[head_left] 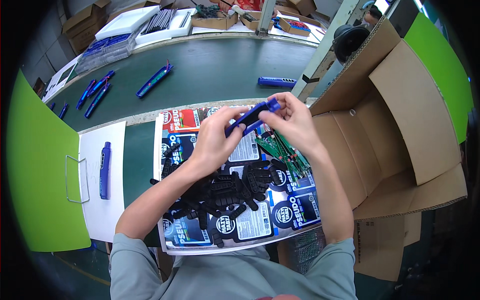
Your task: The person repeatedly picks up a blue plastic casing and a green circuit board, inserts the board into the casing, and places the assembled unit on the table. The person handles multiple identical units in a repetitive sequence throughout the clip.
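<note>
Above the printed sheet point(260, 220), a long blue plastic casing point(250, 118) with a dark, hollow inside is held slantwise between both hands. My left hand point(214, 135) grips its lower left end, fingers closed round it. The far right end is pinched by my right hand point(292, 121), whose thumb rests near the casing's opening. Small black oblong pieces point(225, 190) lie heaped on the sheet below my hands. Beside the heap, under my right hand, is a bunch of narrow green circuit boards point(286, 155) with thin wires. My fingers partly hide the casing.
Beyond the sheet runs a green conveyor belt point(215, 65) carrying several blue casings point(155, 80). A large open cardboard box point(350, 150) stands at the right. On the left, another blue casing point(104, 172) lies on white paper point(117, 150) beside a bright green panel point(40, 175).
</note>
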### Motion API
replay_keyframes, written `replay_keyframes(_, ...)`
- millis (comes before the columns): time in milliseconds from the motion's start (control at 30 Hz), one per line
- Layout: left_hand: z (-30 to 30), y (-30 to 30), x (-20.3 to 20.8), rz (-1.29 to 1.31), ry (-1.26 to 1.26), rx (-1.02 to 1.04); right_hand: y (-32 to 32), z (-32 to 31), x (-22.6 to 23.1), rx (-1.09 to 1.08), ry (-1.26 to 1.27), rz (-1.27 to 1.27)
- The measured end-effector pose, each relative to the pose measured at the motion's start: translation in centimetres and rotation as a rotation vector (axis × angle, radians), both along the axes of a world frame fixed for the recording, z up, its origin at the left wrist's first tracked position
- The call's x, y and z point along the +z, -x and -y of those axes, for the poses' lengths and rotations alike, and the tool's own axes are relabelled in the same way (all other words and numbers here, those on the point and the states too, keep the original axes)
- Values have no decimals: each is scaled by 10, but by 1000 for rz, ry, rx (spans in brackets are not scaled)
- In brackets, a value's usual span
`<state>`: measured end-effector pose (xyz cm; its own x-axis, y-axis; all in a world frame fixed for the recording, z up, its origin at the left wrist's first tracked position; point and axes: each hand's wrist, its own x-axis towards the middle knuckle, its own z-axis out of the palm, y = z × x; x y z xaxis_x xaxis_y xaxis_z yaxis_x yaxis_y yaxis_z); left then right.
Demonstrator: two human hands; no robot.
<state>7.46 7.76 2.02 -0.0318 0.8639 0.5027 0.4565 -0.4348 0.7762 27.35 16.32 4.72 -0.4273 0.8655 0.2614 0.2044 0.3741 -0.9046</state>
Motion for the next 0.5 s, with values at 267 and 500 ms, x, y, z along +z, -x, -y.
replay_keyframes(267,-3,18,-8,534,480,-174,-60,-11,-19,-230,-108,752)
replay_keyframes(500,-1,19,-11,519,493,-200,-56,-12,-13,-266,-56,674)
